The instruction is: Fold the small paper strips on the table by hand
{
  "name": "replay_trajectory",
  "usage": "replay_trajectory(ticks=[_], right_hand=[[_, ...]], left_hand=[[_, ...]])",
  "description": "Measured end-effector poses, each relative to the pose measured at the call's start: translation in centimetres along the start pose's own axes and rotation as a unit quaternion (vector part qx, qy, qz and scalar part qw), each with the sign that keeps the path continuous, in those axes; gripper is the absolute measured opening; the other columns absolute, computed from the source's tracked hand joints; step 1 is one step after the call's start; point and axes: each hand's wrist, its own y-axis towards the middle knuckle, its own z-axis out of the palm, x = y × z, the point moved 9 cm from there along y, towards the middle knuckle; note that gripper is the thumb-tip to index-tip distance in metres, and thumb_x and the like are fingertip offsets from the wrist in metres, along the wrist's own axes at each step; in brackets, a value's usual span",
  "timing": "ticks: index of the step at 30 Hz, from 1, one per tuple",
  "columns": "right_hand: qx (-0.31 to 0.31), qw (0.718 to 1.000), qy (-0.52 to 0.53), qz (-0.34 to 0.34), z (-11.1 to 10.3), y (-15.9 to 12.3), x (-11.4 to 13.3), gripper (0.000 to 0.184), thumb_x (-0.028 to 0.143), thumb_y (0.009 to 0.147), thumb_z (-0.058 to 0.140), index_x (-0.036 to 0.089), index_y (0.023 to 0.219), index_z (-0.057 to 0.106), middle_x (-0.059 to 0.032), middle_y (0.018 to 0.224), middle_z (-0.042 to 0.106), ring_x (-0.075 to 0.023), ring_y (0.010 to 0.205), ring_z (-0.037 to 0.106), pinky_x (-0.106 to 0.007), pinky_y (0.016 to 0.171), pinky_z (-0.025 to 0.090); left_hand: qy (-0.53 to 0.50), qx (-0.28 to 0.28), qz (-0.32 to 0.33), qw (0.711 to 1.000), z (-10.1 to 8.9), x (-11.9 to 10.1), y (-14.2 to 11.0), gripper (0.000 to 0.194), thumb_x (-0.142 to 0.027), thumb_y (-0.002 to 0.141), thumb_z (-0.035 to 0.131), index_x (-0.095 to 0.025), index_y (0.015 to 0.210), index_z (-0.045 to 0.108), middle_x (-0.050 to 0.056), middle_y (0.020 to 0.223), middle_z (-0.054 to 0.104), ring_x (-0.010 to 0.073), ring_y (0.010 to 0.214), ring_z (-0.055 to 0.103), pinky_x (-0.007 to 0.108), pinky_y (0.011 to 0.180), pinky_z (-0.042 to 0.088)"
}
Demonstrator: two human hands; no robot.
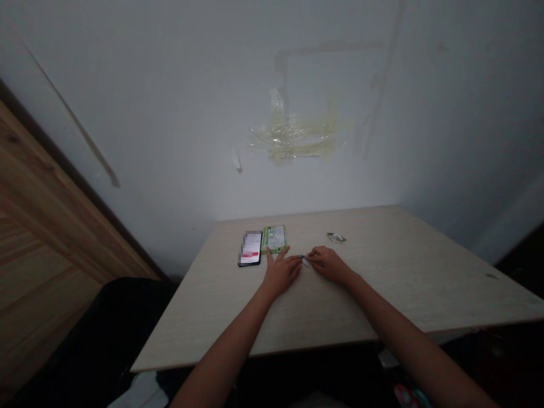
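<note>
Both my hands rest on a pale wooden table (382, 294) and meet over a tiny pale object (304, 260). My left hand (281, 271) lies mostly flat, fingers stretched, with its fingertips touching that object. My right hand (329, 263) pinches the object's other end with curled fingers. What the small thing is stays too dim to make out. Just beyond my left hand lies a green printed packet (274, 238), and a black phone (250, 248) with a lit screen lies to its left.
A small crumpled wrapper (336, 237) lies on the table past my right hand. A white wall with old tape residue (293, 136) stands behind the table. A wooden panel (38, 238) is at the left. Dark floor clutter shows below the table's front edge.
</note>
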Motion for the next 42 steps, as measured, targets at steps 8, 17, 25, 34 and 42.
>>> replay_trajectory(ticks=[8,17,25,34,42], right_hand=[[-0.005,1.000,0.002,0.004,-0.2,-0.1,0.2,0.028,0.024,0.094,0.055,0.025,0.116,0.072,-0.0079,0.105,0.067,-0.0204,0.100,0.059,-0.035,0.091,0.044],[0.004,1.000,-0.005,0.006,0.0,0.0,0.0,0.028,0.022,0.093,0.056,0.023,0.117,0.072,-0.0087,0.107,0.067,-0.0215,0.103,0.058,-0.036,0.093,0.044],[-0.003,1.000,0.011,0.006,-0.2,-0.1,0.1,0.030,0.020,0.091,0.058,0.024,0.118,0.071,-0.0079,0.107,0.067,-0.0215,0.103,0.058,-0.036,0.093,0.044],[-0.007,1.000,0.010,0.006,-0.2,0.0,0.0,0.027,0.022,0.091,0.058,0.024,0.114,0.073,-0.0078,0.105,0.068,-0.0208,0.100,0.059,-0.035,0.091,0.045],[-0.016,1.000,0.016,0.015,-0.7,0.0,0.4,0.024,0.025,0.092,0.059,0.024,0.110,0.074,-0.0073,0.102,0.069,-0.0203,0.099,0.060,-0.034,0.089,0.045]], left_hand=[[-0.004,0.022,0.006,1.000,0.3,0.6,0.0,0.033,-0.045,0.098,0.045,-0.041,0.127,0.061,-0.003,0.131,0.067,0.0308,0.142,0.037,0.076,0.112,-0.006],[-0.006,0.052,0.018,0.998,0.8,0.6,-0.3,0.032,-0.047,0.097,0.046,-0.048,0.126,0.060,-0.006,0.139,0.060,0.0353,0.141,0.034,0.082,0.107,0.004],[-0.011,0.063,0.022,0.998,1.1,0.5,-0.4,0.031,-0.048,0.097,0.047,-0.051,0.125,0.060,-0.009,0.143,0.056,0.0384,0.141,0.031,0.084,0.105,0.007],[-0.021,0.058,0.034,0.997,0.7,-0.1,-0.6,0.031,-0.048,0.098,0.045,-0.049,0.123,0.063,-0.006,0.141,0.058,0.0353,0.143,0.030,0.080,0.108,0.002],[-0.014,0.036,0.051,0.998,0.4,-0.5,-0.3,0.034,-0.041,0.099,0.045,-0.042,0.129,0.060,-0.002,0.132,0.066,0.0288,0.144,0.033,0.074,0.113,-0.005]])
